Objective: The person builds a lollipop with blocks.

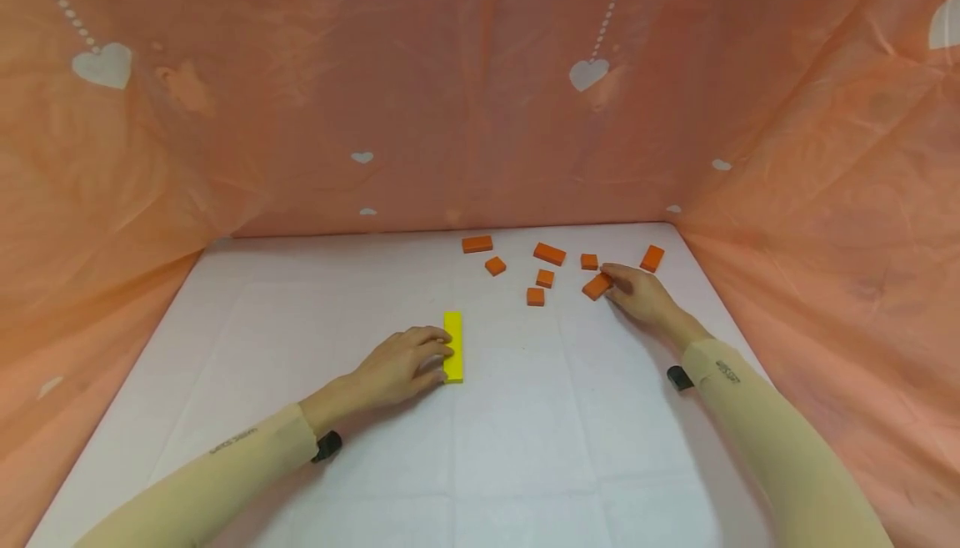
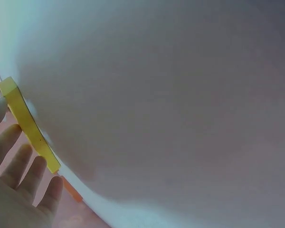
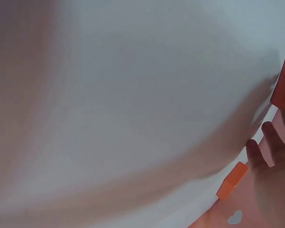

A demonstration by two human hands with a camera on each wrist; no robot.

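Note:
A long, flat yellow block (image 1: 453, 321) lies lengthwise near the middle of the white-covered table. My left hand (image 1: 401, 366) rests on it from the left, its fingertips on the upper face and the thumb by the near end. Those fingers look fairly straight along the yellow block (image 2: 26, 118) in the left wrist view. Farther right, my right hand (image 1: 641, 294) pinches the right end of an orange rectangular block (image 1: 596, 286) between thumb and fingers. The right wrist view shows the thumb against this orange block (image 3: 283, 80), while the other fingers spread loosely.
Left of the right hand, several orange pieces lie scattered, including a rectangular block (image 1: 550, 253), a small square block (image 1: 536, 297) and another rectangular block (image 1: 477, 243). A further orange block (image 1: 652, 258) lies beyond the right hand. A pink heart-patterned curtain (image 1: 450, 114) encloses the table's back and sides.

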